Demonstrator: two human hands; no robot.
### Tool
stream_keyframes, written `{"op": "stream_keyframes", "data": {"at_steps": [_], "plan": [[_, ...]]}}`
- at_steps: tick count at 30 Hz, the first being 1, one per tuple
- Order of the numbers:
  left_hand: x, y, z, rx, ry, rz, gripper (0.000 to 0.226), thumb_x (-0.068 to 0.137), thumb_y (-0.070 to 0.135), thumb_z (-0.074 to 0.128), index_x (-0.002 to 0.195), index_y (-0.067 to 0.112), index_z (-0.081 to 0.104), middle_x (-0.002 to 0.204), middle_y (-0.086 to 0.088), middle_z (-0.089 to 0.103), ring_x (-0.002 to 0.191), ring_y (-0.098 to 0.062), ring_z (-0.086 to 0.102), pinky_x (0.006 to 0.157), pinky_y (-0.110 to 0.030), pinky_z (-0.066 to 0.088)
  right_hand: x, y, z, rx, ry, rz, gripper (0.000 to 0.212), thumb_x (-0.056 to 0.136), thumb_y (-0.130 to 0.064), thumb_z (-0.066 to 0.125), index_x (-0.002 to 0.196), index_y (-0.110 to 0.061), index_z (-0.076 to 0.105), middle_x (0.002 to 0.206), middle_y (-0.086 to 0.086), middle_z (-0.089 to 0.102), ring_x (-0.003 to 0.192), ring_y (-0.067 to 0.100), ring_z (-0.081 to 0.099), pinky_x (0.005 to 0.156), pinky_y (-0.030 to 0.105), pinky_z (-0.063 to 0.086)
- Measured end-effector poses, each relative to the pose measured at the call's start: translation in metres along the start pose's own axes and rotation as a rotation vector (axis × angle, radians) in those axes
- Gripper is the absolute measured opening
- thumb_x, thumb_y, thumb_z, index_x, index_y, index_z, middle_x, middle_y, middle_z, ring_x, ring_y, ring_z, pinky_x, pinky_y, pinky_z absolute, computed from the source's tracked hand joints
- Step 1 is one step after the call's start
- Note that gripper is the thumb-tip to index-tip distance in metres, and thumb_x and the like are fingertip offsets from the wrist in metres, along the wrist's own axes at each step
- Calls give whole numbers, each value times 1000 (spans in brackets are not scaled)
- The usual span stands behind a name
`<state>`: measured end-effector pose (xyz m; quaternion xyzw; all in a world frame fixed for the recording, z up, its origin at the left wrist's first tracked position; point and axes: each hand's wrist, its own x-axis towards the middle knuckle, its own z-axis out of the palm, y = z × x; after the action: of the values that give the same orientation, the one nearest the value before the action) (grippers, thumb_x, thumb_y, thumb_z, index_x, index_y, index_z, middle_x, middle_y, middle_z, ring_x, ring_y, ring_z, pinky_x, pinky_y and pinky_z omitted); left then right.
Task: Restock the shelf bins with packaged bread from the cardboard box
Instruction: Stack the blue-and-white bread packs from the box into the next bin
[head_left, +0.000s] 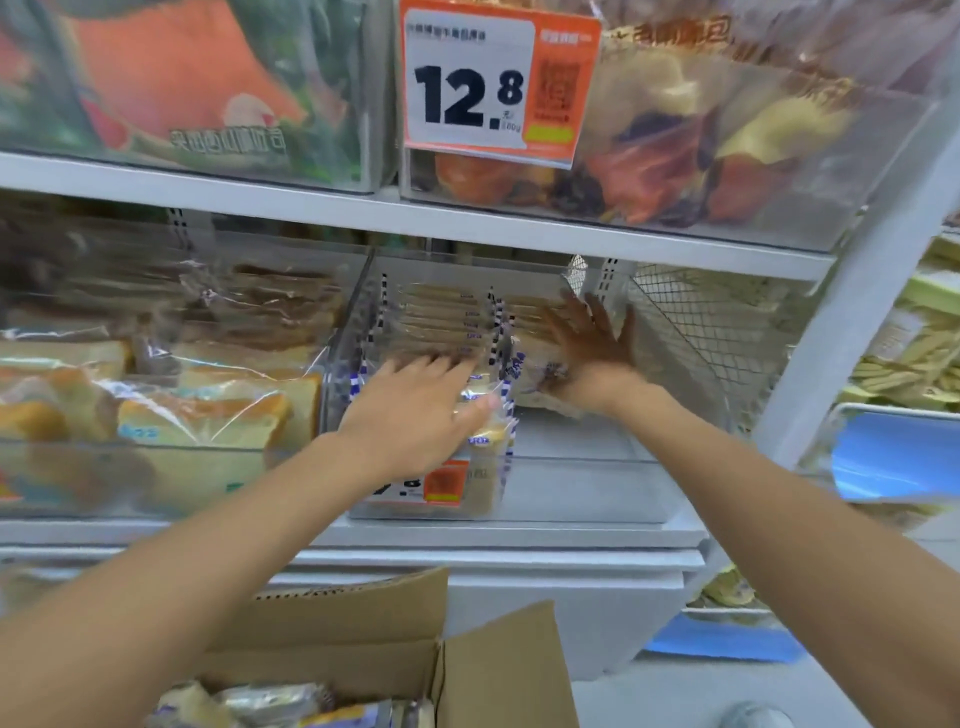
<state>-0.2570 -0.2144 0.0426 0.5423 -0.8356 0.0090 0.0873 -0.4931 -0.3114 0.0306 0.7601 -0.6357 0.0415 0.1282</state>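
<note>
A clear plastic shelf bin sits on the middle shelf and holds packaged sliced bread in blue-striped wrappers, stacked at its left and back. My left hand lies flat with straight fingers on the front left packs. Farther back on the right, my right hand has its fingers spread against a bread pack. Below, the open cardboard box holds more wrapped bread.
To the left, another bin is full of toast loaves. A wire mesh divider stands right of the bin. The upper shelf carries bins of snacks and a 12.8 price tag. A white upright borders the right side.
</note>
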Motion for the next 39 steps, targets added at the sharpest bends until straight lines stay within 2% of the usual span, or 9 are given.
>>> {"op": "stream_keyframes", "data": {"at_steps": [3,8,14,16,21,25,28,31,39], "plan": [[1,-3,4,-3,33,2,67,97,61,11,149,23,30,152,-1,40,138,-19,36,112,-45,29,3,1,-1,60,-80,133,102,75,-63,67,153,-37,7,161,0,-19,149,30,-12,115,59,-1],[1,-3,7,-4,47,1,67,97,61,11,149,24,29,150,-1,42,137,-20,37,111,-45,29,14,-7,-6,103,-201,58,108,65,-58,78,151,-29,19,159,2,17,147,33,9,114,53,27],[-1,-1,3,-23,14,-14,67,98,61,13,152,23,27,153,-3,38,140,-20,33,113,-44,26,7,-1,-11,135,-187,71,114,67,-71,69,154,-34,5,163,-5,-6,150,22,-12,115,53,-12],[-1,-1,0,-79,4,-23,67,98,61,18,151,22,29,154,-4,37,141,-21,33,114,-43,25,-5,-5,-15,160,-103,45,106,70,-70,67,153,-37,10,163,-5,2,150,21,-5,116,53,-11],[-17,4,-11,-266,287,-43,39,96,44,51,125,20,61,127,2,62,119,-17,53,99,-36,42,-49,-29,-41,485,83,7,61,90,-33,63,145,-18,42,139,10,53,125,25,51,105,37,42],[-62,3,-16,-270,440,-40,8,90,27,62,94,20,62,90,6,64,88,-17,56,69,-33,47,-101,-69,-66,589,282,-61,29,87,-16,63,115,-15,61,99,-4,52,81,10,50,78,28,44],[-113,-8,-7,-328,382,-70,9,87,25,65,87,19,58,83,6,61,78,-17,57,61,-33,43,-140,-110,-71,625,309,-126,19,83,-11,61,101,-17,59,91,-6,47,72,9,44,66,28,40],[-173,-34,21,-400,197,-198,12,87,29,66,84,24,55,81,11,60,78,-14,57,65,-33,46,-174,-160,-56,647,161,-198,14,82,-12,60,93,-19,57,89,-3,50,74,12,45,66,28,39],[-330,-143,125,-625,-113,-660,14,82,22,70,74,27,60,72,11,64,72,-16,63,70,-34,50,-256,-286,83,628,-690,-227,33,89,-20,66,120,-12,61,115,6,63,100,22,60,79,28,44]]}}
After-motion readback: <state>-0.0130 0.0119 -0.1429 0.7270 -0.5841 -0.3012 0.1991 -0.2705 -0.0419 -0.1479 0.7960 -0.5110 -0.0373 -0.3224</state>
